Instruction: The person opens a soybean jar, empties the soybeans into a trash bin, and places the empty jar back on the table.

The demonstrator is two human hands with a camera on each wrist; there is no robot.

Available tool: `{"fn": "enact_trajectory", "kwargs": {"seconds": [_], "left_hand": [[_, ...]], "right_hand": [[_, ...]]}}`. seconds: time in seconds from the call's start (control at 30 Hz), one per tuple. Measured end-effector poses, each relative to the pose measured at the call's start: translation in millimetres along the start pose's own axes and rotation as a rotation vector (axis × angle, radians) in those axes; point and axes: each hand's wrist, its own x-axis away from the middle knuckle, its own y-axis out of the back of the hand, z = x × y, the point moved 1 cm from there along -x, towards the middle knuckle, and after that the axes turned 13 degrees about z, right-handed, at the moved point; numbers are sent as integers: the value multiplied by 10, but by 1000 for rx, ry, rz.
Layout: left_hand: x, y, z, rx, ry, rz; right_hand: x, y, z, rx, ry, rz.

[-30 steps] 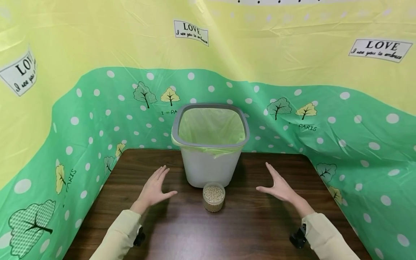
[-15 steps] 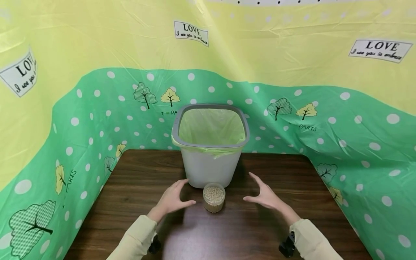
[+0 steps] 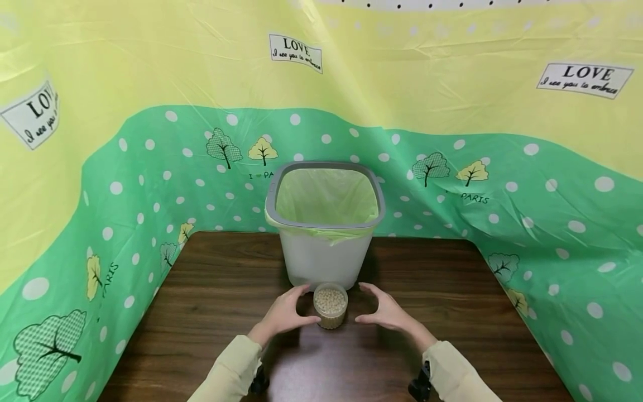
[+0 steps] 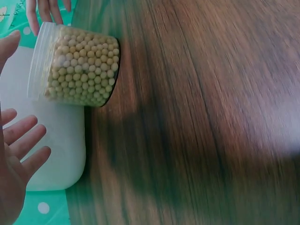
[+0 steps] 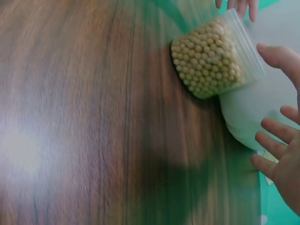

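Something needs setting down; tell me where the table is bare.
Bare: the table from the left hand out to the cloth, likewise from the right hand, and nearer, between the sleeves. Crowded: the middle, where both hands flank the jar in front of the bin.

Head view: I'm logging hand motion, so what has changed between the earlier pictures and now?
The left hand has moved rightward and the right hand leftward, closing in on the jar from both sides. Neither has taken hold of it. The jar and the lined bin stay where they were.
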Motion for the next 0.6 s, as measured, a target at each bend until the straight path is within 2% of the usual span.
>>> {"fn": "enact_trajectory", "kwargs": {"seconds": [0.33,0.6], "left_hand": [[-160,-96,-58,71,30,25],[-263,-138,-61,54,39,30]], "right_hand": [[-204,-242,-22,-44,28,14],[-332,-428,-48,-128,14,31]]}}
